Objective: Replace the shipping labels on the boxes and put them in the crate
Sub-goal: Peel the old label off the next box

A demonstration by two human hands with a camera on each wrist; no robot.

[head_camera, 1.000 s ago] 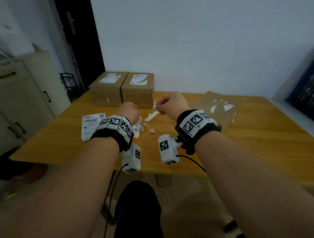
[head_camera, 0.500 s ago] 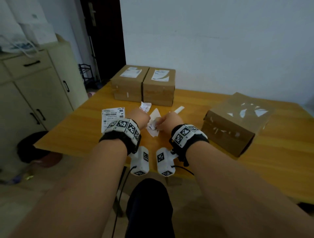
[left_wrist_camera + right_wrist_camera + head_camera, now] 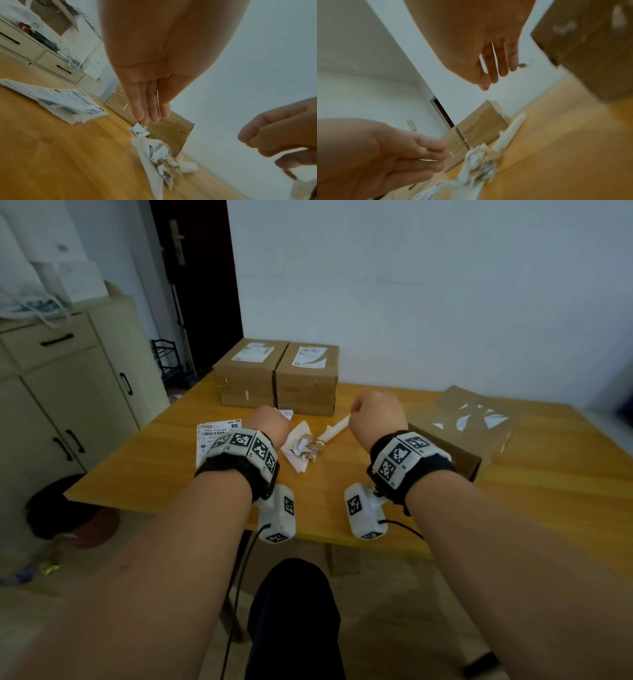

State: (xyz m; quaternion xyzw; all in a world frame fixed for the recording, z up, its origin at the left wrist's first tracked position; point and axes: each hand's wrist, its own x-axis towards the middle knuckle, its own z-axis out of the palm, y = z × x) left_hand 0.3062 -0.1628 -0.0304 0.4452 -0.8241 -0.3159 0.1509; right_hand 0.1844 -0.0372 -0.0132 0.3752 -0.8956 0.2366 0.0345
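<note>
Two brown boxes with white labels stand side by side at the table's back. A third box, with torn label remains on top, lies at the right. A stack of fresh labels lies at the left. Torn label scraps and a rolled strip lie in the middle. My left hand hangs with straight fingers just above a crumpled scrap. My right hand hovers above the strip's far end, fingers curled, nothing plainly held.
A cream cabinet stands left of the wooden table. A dark doorway is behind it, and a black bin is on the floor. A white wall backs the table. My knee is under the front edge.
Half a second ago both hands met over the scrap pile. The right hand has since lifted and moved right. The left hand has drawn slightly left and opened over a small scrap.
</note>
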